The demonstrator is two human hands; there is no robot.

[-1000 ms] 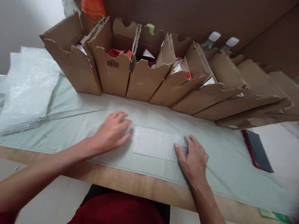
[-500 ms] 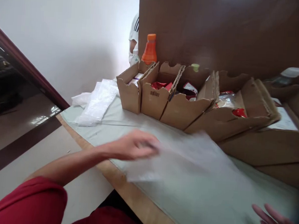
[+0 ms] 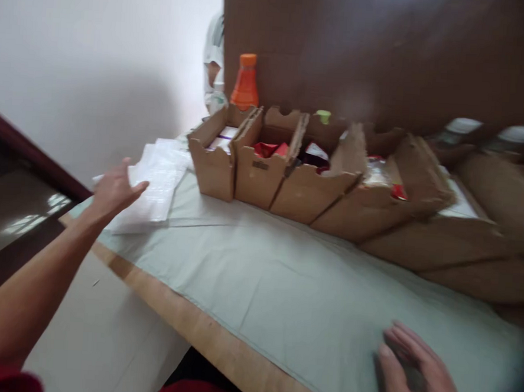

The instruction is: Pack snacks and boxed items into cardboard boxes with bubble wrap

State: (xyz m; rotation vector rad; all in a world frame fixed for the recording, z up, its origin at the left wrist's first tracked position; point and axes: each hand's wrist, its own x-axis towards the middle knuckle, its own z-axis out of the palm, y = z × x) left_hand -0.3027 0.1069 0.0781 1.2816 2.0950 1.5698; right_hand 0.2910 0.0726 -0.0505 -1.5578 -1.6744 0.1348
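Note:
At the far left of the table, my left hand (image 3: 116, 192) is over a pile of clear bubble-wrap sheets (image 3: 158, 184). Its thumb and fingers are spread apart, and nothing is gripped between them. Whether the palm presses on the pile cannot be told. My right hand (image 3: 422, 374) rests low at the right, at the surface of the pale green cloth (image 3: 257, 278). Its fingers curve loosely, with a gap between them and the thumb, and I see nothing held there.
A row of cardboard bins (image 3: 258, 178) holding packets and small boxes lines the back. Behind them stand an orange bottle (image 3: 246, 85) and jars with white lids (image 3: 521, 135), before a brown panel (image 3: 363, 54). The wooden table edge (image 3: 200, 328) runs along the front. Part of another person (image 3: 214, 57) shows behind.
My left hand has swung left, from mid-table to the pile, and released the thin clear sheet it held. My right hand has come further into view. The camera has turned slightly.

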